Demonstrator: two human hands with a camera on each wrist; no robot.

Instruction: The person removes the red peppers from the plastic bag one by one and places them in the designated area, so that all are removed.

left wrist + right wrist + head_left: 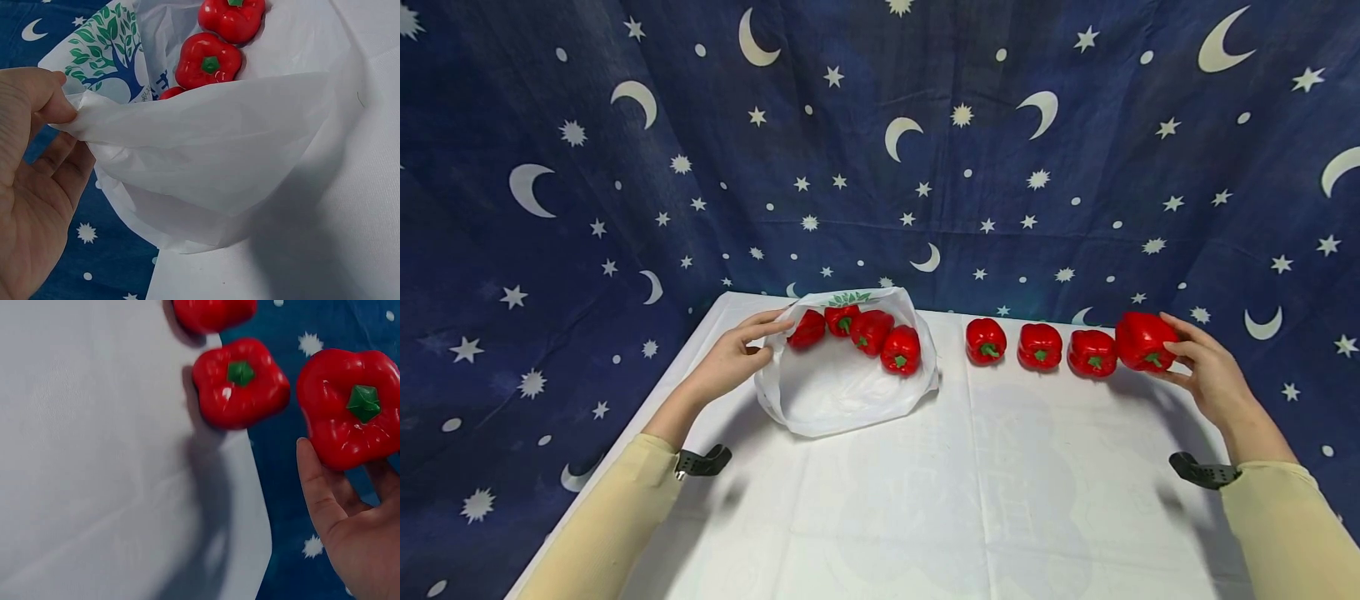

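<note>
Head view, and we've got starry blue cloth (850, 200) behind the white worktop (917, 508), a bag (850, 408), rim pinched in the left hand's grip (732, 357), the right hand's grip (1213, 375) holding up one red pepper (1144, 342) beside three lined-up peppers (1040, 347), and four bagged peppers (872, 332).

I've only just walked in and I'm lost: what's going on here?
A person's left hand pinches the rim of a white plastic bag, with four red peppers visible inside. Their right hand holds a fifth pepper, beside a row of three peppers on the white-covered table.
</note>
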